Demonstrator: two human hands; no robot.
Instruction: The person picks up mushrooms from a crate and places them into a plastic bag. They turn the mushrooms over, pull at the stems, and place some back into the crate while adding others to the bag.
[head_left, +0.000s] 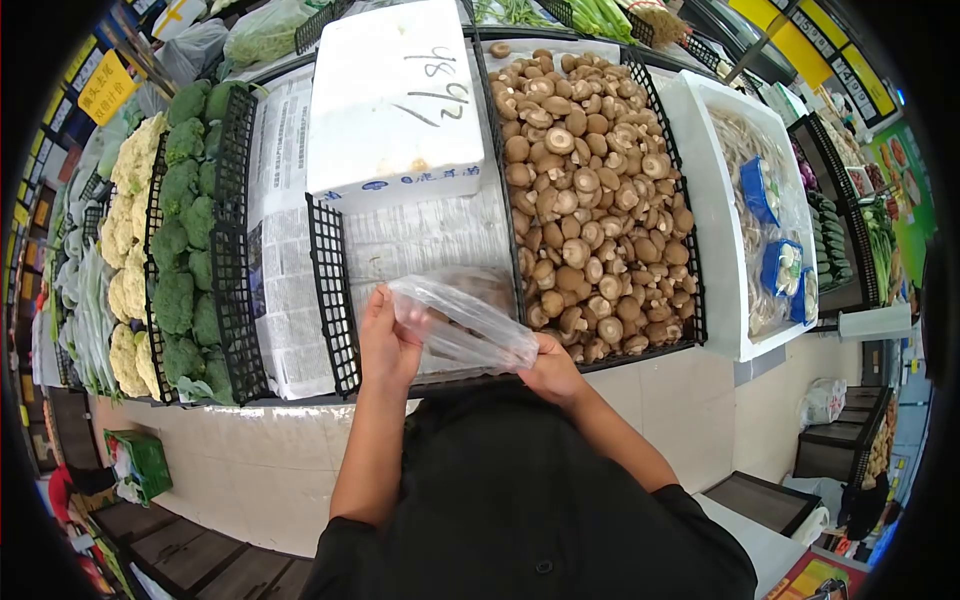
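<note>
A clear plastic bag (455, 318) stretches between my two hands, over the newspaper-lined section of the stall. My left hand (388, 340) is closed on the bag's left end, fingers pointing up. At the bag's right end, my right hand (550, 368) pinches the plastic. Just beyond my right hand lies a large heap of brown mushrooms (600, 200) in a black crate. A white foam box (395, 100) with handwritten marks stands behind the bag on the newspaper (430, 240).
Broccoli (185, 240) and cauliflower (128, 250) fill crates at the left. Black mesh dividers (333, 295) separate sections. At the right is a white foam tub (700, 230) with packaged goods. A green basket (145, 465) stands lower left, near a person's red sleeve (62, 490).
</note>
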